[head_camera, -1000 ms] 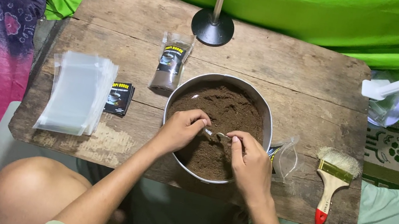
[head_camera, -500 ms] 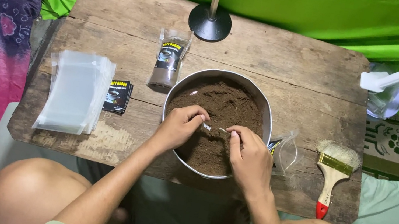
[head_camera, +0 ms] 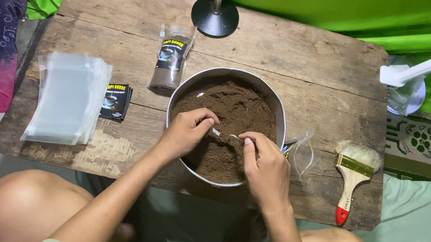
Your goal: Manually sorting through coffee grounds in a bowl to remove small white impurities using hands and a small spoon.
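both hands over the bowl (head_camera: 280, 120) of brown powder (head_camera: 234, 112) — left hand (head_camera: 185, 132) and right hand (head_camera: 266, 168) pinch a spoon (head_camera: 225, 135).

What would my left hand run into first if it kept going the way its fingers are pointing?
Likely the small spoon just past the left hand's fingertips, above the brown powder in the metal bowl; how high each sits is unclear.

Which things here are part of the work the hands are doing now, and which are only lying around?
In use:
- left hand and right hand, over the bowl
- spoon between them
- metal bowl of brown powder

Lying about:
- filled pouch
- stack of clear bags
- black labels
- empty bag
- brush
- lamp base
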